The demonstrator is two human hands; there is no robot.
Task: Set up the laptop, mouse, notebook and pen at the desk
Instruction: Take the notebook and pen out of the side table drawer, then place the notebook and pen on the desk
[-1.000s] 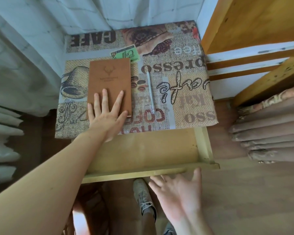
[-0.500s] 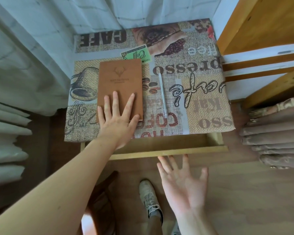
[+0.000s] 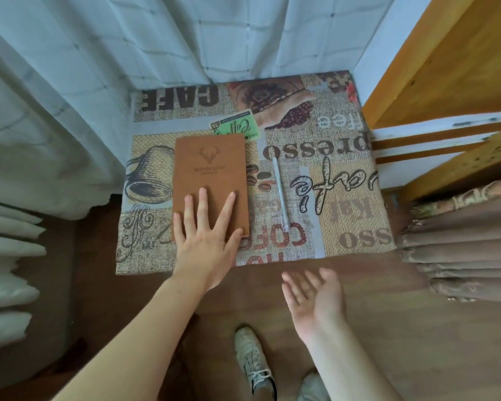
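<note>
Curtains back the small printed worktop (image 3: 344, 227) at frame centre, where the left hand (image 3: 206, 244) presses spread fingers (image 3: 202, 204) flat on the notebook (image 3: 210, 180), steadying it beside the pen (image 3: 281, 195), while the right hand (image 3: 313, 296) hovers empty, fingers loose, below.

A closed brown leather-look notebook with an embossed deer-head emblem (image 3: 210, 180) lies flat on the table's left half. A slim white pen (image 3: 281, 195) lies just beside it, parallel, on its right.

Left hand (image 3: 207, 256) flat on notebook (image 3: 210, 180), pen (image 3: 281, 195) beside, right hand (image 3: 315, 299) empty
</note>
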